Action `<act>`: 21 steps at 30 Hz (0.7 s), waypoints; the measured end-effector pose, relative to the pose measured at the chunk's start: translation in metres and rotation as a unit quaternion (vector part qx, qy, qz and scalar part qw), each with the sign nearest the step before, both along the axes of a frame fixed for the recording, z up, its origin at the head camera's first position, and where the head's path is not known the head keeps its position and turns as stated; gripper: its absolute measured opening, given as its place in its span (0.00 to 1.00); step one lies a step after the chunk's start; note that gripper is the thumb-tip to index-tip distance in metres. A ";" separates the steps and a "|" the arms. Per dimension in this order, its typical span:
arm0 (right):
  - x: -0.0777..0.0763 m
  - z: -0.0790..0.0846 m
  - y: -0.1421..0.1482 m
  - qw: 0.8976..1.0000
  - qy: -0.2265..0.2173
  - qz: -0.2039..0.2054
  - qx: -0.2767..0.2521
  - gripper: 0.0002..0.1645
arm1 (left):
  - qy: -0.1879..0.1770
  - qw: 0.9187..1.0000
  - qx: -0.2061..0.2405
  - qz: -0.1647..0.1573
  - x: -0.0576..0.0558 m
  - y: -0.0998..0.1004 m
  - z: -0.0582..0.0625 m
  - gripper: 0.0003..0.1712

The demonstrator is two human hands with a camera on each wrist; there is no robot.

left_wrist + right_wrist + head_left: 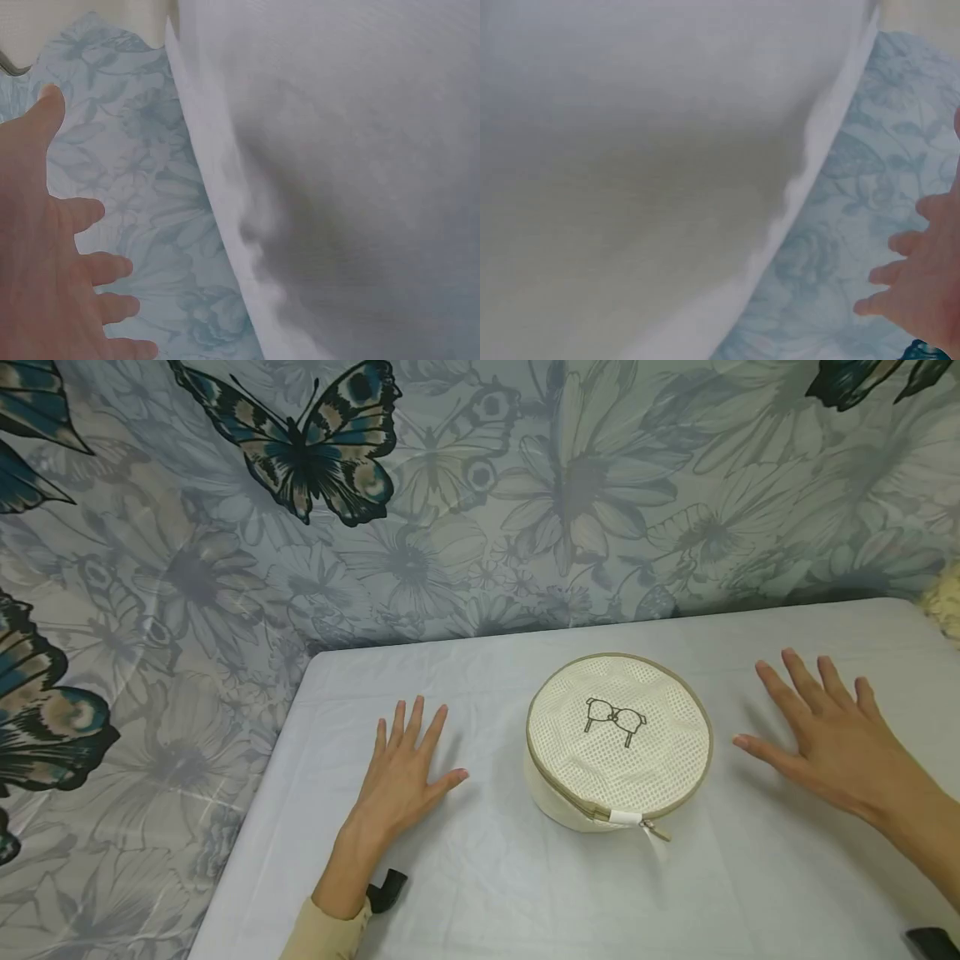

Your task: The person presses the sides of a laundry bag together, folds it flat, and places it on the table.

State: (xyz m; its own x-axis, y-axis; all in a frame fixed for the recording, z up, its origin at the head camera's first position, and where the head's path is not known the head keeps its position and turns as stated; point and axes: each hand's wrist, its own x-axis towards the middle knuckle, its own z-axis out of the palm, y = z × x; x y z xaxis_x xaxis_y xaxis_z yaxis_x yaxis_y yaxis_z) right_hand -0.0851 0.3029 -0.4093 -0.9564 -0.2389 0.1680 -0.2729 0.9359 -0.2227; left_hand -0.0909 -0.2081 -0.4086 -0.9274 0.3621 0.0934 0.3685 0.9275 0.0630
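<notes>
Two hands, the left hand (397,787) and the right hand (836,750), have their fingers spread and pinch nothing. Between them a round cream bag (615,768) stands upright on the white table (480,885), touching neither, nearer the right thumb. Its lid faces up and is round, so its length is about equal every way. The zipper pull (658,832) points toward the person and rightward; the lid's drawing (617,718) slants down rightward.
</notes>
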 end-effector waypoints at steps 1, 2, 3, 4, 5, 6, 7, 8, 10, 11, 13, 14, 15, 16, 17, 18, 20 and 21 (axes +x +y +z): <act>0.000 0.002 -0.001 1.000 0.001 0.000 -0.002 0.60 | 0.002 1.000 0.001 -0.002 0.000 0.001 0.001 0.51; 0.000 0.003 -0.001 1.000 0.003 0.001 -0.003 0.60 | 0.004 1.000 0.002 -0.004 0.000 0.002 0.002 0.51; -0.001 0.004 -0.002 1.000 0.003 0.001 -0.004 0.60 | 0.006 1.000 0.005 -0.007 0.001 0.003 0.003 0.51; 0.000 0.005 -0.002 1.000 0.002 0.002 -0.007 0.60 | 0.008 1.000 0.008 -0.009 0.001 0.004 0.004 0.51; 0.000 0.006 -0.003 1.000 0.002 0.003 -0.011 0.59 | 0.010 1.000 0.011 -0.011 0.001 0.004 0.005 0.51; 0.000 0.006 -0.003 1.000 0.002 0.004 -0.014 0.59 | 0.010 1.000 0.013 -0.012 0.001 0.005 0.005 0.51; 0.000 0.007 -0.003 1.000 0.003 0.005 -0.018 0.59 | 0.011 1.000 0.013 -0.014 0.001 0.005 0.006 0.51; 0.000 0.007 -0.004 1.000 0.004 0.007 -0.021 0.58 | 0.011 1.000 0.014 -0.015 0.001 0.005 0.006 0.51; 0.001 0.008 -0.004 1.000 0.008 0.010 -0.028 0.58 | 0.013 0.999 0.021 -0.022 0.001 0.006 0.007 0.50; 0.002 0.009 -0.005 0.999 0.010 0.011 -0.031 0.57 | 0.013 0.999 0.025 -0.026 0.001 0.006 0.007 0.50; 0.003 0.011 -0.006 0.999 0.014 0.012 -0.035 0.56 | 0.017 0.999 0.036 -0.036 0.000 0.006 0.008 0.50; 0.003 0.012 -0.007 0.999 0.015 0.012 -0.036 0.56 | 0.019 0.998 0.042 -0.042 0.000 0.006 0.009 0.50; 0.004 0.014 -0.008 0.999 0.016 0.011 -0.038 0.56 | 0.023 0.997 0.047 -0.048 -0.001 0.006 0.010 0.50; 0.005 0.016 -0.009 0.999 0.017 0.010 -0.040 0.56 | 0.026 0.997 0.052 -0.055 -0.002 0.007 0.011 0.50; 0.005 0.017 -0.010 0.999 0.016 0.009 -0.040 0.56 | 0.029 0.996 0.054 -0.059 -0.002 0.007 0.012 0.50; 0.006 0.019 -0.011 0.999 0.015 0.006 -0.040 0.56 | 0.033 0.996 0.056 -0.065 -0.003 0.008 0.013 0.50; 0.007 0.023 -0.012 0.999 0.016 0.006 -0.039 0.57 | 0.039 0.995 0.057 -0.073 -0.005 0.009 0.016 0.50; 0.007 0.025 -0.013 0.999 0.017 0.006 -0.041 0.57 | 0.042 0.994 0.059 -0.077 -0.005 0.009 0.018 0.50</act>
State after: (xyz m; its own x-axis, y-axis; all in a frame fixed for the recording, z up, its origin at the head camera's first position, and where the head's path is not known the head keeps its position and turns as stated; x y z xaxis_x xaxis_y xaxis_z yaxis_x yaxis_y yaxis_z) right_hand -0.0780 0.2896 -0.3847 -0.9468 -0.2346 0.2203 -0.2931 0.9113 -0.2893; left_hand -0.0963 -0.1989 -0.3910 -0.8490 0.4808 0.2190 0.5138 0.8480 0.1299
